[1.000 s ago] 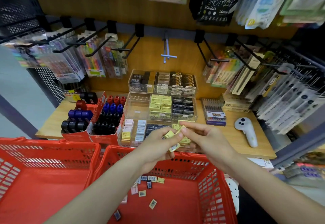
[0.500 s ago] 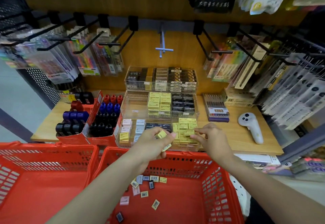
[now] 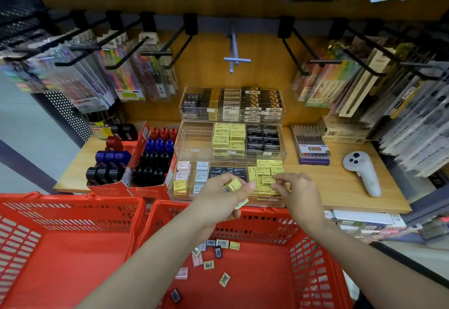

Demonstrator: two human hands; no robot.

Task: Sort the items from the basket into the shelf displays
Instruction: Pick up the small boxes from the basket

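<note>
Now: right hand (image 3: 297, 193) has come down onto the yellow stack (image 3: 266, 175) in the clear tray (image 3: 226, 200), fingertips pinching 1 eraser into place. Left hand (image 3: 220, 198) grips 2 yellow erasers (image 3: 233, 184); more wait in the basket (image 3: 313, 255).

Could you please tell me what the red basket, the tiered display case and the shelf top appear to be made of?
The red basket looks like moulded plastic with a slight sheen: its walls are a uniform slotted lattice. The tiered display case seems to be clear acrylic, since the stock shows through its glossy walls. The shelf top shows a pale wood grain with a matte finish; solid wood or laminate, I cannot tell.
</note>
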